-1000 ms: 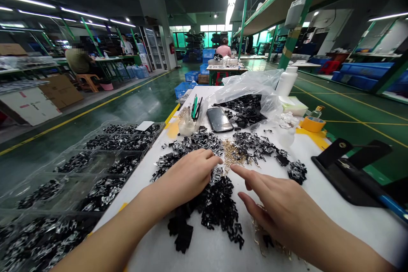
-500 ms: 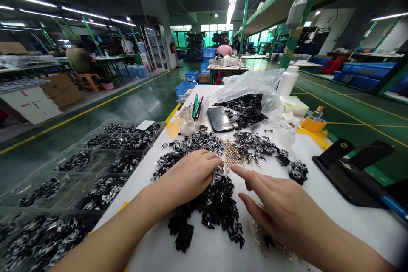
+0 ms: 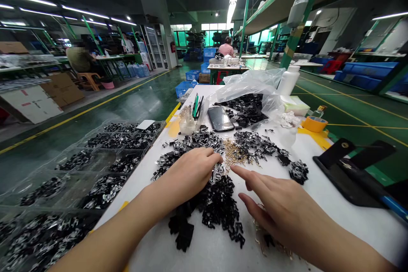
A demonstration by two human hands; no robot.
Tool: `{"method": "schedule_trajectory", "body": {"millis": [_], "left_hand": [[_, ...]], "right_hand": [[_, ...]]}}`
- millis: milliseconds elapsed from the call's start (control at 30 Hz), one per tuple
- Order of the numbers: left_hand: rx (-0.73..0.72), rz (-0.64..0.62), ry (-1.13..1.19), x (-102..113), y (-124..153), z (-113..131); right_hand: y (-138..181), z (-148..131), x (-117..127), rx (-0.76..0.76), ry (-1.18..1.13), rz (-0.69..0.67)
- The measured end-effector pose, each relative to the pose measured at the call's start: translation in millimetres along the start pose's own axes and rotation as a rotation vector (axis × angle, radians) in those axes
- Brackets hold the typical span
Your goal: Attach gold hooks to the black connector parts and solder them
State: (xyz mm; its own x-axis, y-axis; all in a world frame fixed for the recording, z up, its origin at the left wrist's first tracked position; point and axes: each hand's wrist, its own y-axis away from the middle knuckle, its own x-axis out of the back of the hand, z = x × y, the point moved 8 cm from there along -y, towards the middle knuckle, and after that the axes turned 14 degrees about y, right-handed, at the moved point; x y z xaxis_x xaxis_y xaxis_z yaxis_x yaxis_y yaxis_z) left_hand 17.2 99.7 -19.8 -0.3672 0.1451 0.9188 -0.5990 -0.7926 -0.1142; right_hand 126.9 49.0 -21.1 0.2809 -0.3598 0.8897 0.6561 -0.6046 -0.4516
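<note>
My left hand (image 3: 195,171) is over the middle of the white table (image 3: 153,238), fingers together and bent down among small silvery clips (image 3: 218,171); its fingertips are partly hidden, so what they hold cannot be made out. Opposite it, my right hand (image 3: 270,199) has its index finger stretched toward small gold-coloured metal pieces (image 3: 234,153), with the thumb held apart and nothing visible in its grasp. Below the fingertips lies a heap of small black parts (image 3: 219,208). More black-and-silver clips (image 3: 168,163) spread beyond my left hand, and another batch of clips (image 3: 255,143) lies behind the gold pieces.
A phone (image 3: 220,119), a plastic bag of black parts (image 3: 245,108) and a small cup with tweezers (image 3: 188,125) stand farther back. On the right are yellow tape (image 3: 314,124) and a black stand (image 3: 347,178). Compartmented trays of clips (image 3: 105,187) lie left of the table.
My left hand has shifted very slightly, its fingertips rising a little from the silvery clips. My right hand keeps its place.
</note>
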Motion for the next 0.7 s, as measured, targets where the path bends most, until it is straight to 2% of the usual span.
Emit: {"method": "schedule_trajectory", "body": {"millis": [100,300,367,433,600,700], "left_hand": [[0.015,0.056,-0.004,7.2,-0.1,0.0],[0.020,0.274,0.034,26.9,-0.2,-1.6],[0.013,0.291,0.021,26.8,-0.9,-3.1],[-0.002,0.257,-0.001,22.1,-1.8,-4.3],[-0.096,0.046,-0.015,0.6,-1.6,-1.2],[-0.091,0.017,-0.015,-3.1,-1.9,-2.2]], "right_hand": [[0.1,0.2,-1.1,-0.002,-0.003,-0.011],[0.2,-0.4,-0.2,0.006,0.002,0.001],[0.2,-0.5,-0.4,0.007,0.000,-0.002],[0.3,-0.4,-0.8,0.004,-0.004,-0.004],[0.8,0.3,-1.9,-0.007,0.001,-0.003],[1.0,0.1,-1.9,-0.002,0.006,0.003]]}}
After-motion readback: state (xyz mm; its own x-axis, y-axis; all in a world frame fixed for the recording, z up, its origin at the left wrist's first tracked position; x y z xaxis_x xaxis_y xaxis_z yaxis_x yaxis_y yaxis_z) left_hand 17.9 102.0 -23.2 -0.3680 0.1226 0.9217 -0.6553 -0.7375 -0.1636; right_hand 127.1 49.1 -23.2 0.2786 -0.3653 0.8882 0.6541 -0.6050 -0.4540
